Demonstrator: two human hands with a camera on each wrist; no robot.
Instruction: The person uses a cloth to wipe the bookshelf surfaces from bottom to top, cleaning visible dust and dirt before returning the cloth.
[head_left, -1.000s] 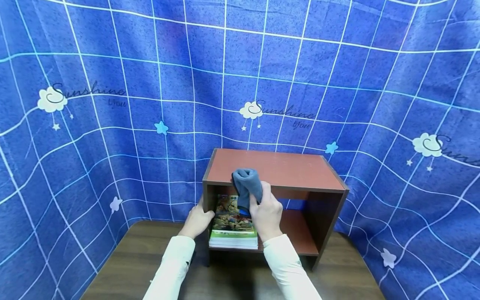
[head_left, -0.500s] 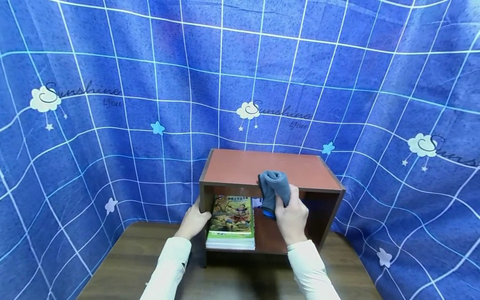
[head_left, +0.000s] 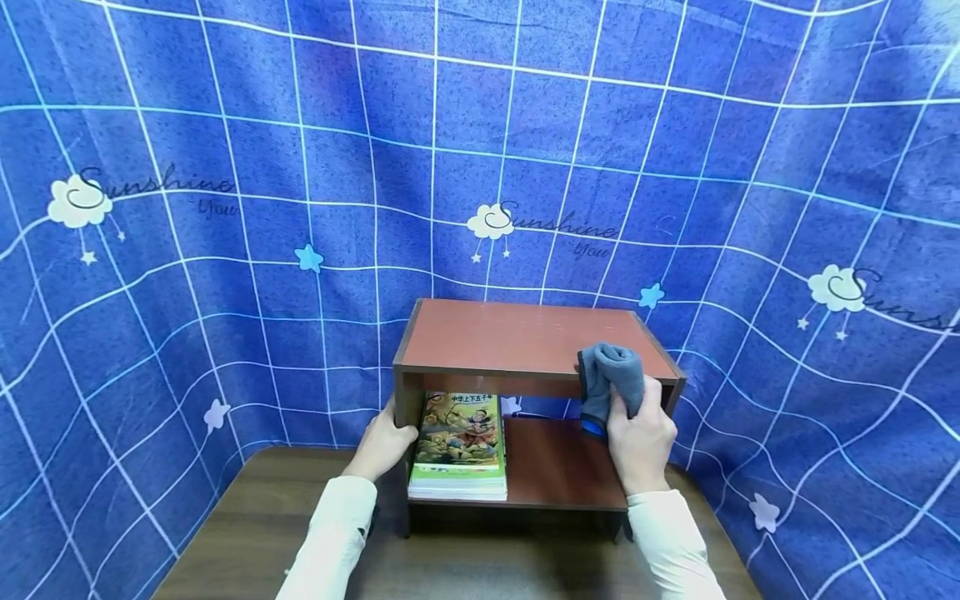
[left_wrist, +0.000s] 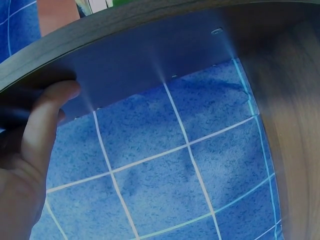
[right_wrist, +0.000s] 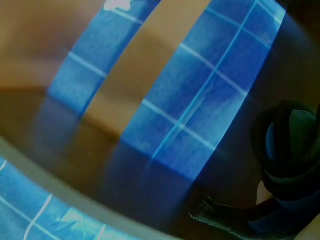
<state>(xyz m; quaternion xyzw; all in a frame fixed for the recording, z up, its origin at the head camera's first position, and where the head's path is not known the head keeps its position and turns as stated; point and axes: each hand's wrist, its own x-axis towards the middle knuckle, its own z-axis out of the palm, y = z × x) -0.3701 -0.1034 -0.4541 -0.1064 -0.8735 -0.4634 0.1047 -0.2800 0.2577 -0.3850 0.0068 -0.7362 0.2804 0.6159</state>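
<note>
A small shelf (head_left: 525,333) with a reddish-brown top and dark edges stands on the wooden table. My left hand (head_left: 381,446) grips its left side panel near the front; in the left wrist view a finger (left_wrist: 55,100) lies against the panel's dark face. My right hand (head_left: 643,433) holds a folded grey-blue cloth (head_left: 611,379) at the right end of the shelf's front top edge. In the right wrist view the bunched cloth (right_wrist: 295,135) looks dark, and most of that hand is out of sight.
Several books (head_left: 459,483) lie stacked inside the shelf on the left, the top one with a colourful cover. Beneath the shelf is a brown wooden table (head_left: 232,517). A blue gridded curtain (head_left: 337,167) hangs behind and at both sides.
My right hand has moved rightward with the cloth along the shelf's front, from before the books to the right end. The left hand keeps its place on the side panel.
</note>
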